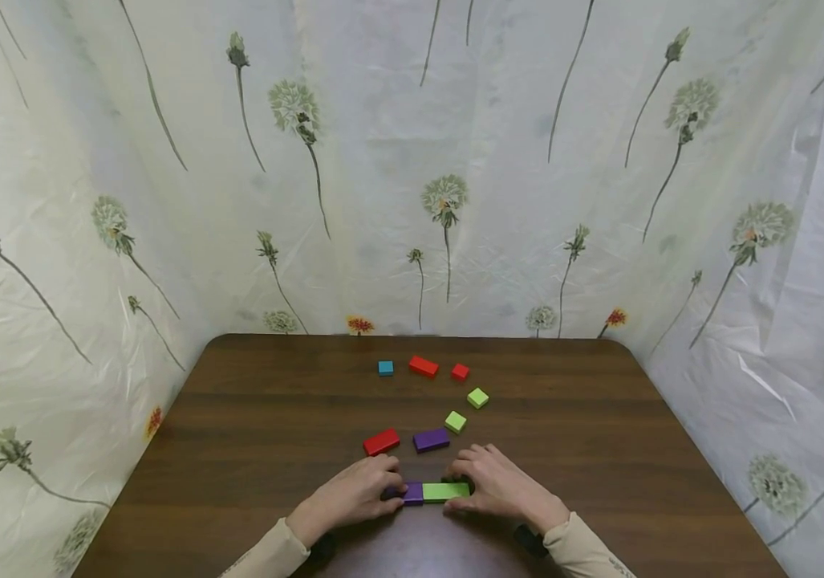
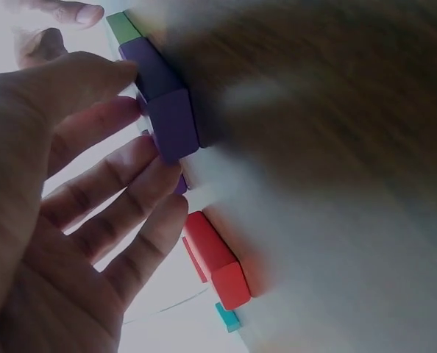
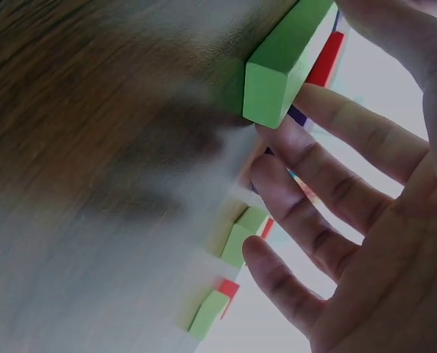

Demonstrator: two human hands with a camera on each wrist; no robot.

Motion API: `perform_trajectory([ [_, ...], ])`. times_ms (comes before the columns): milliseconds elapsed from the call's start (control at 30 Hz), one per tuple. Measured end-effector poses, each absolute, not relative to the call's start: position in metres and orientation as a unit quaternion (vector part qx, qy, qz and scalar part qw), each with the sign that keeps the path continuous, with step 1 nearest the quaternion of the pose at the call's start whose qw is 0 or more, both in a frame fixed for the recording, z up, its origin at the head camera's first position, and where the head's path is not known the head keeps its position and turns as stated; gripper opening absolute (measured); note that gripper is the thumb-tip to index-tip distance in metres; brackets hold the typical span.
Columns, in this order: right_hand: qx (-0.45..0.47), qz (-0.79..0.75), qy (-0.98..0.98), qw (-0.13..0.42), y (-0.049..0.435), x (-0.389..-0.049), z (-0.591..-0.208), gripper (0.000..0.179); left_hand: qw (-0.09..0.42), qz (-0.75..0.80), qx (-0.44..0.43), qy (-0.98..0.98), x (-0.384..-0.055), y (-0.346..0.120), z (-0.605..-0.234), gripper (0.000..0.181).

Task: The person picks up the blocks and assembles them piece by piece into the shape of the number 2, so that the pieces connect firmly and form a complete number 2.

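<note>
A purple block [image 1: 413,494] and a long green block [image 1: 445,492] lie end to end on the table near its front. My left hand [image 1: 361,488] pinches the purple block between thumb and fingers; the left wrist view shows the thumb along the near side of that purple block [image 2: 163,110]. On the other end, my right hand [image 1: 493,486] pinches the green block, its fingertips behind the far side of the green block [image 3: 277,77] in the right wrist view. The left part of the purple block is hidden by my left fingers in the head view.
Just beyond my hands lie a red block [image 1: 381,441] and another purple block [image 1: 431,440]. Two small green blocks [image 1: 456,421] sit to their right. Farther back are a blue block [image 1: 386,368], a longer red block [image 1: 423,366] and a small red block [image 1: 460,372] on the brown table [image 1: 274,401].
</note>
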State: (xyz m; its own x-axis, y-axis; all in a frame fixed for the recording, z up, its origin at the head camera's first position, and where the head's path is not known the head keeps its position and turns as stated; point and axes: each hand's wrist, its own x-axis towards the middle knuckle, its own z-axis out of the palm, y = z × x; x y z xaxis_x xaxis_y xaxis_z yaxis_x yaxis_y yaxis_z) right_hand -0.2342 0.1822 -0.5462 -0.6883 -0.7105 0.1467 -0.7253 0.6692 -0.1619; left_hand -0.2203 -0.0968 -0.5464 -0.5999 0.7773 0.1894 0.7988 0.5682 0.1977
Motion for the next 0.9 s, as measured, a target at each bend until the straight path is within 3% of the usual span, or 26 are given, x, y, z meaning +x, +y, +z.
perform_trajectory([
  [267, 0.389, 0.110, -0.914, 0.031, 0.184, -0.236, -0.547, 0.042, 0.045, -0.164, -0.436, -0.884, -0.219, -0.101, -0.549, 0.032],
  [533, 0.395, 0.118, -0.910, 0.049, 0.187, -0.239, -0.545, 0.037, 0.059, -0.185, -0.422, -0.886, -0.223, -0.103, -0.548, 0.036],
  [900, 0.379, 0.127, -0.914, 0.073, 0.190, -0.243, -0.540, 0.034, 0.033, -0.199, -0.384, -0.901, -0.228, -0.112, -0.536, 0.040],
])
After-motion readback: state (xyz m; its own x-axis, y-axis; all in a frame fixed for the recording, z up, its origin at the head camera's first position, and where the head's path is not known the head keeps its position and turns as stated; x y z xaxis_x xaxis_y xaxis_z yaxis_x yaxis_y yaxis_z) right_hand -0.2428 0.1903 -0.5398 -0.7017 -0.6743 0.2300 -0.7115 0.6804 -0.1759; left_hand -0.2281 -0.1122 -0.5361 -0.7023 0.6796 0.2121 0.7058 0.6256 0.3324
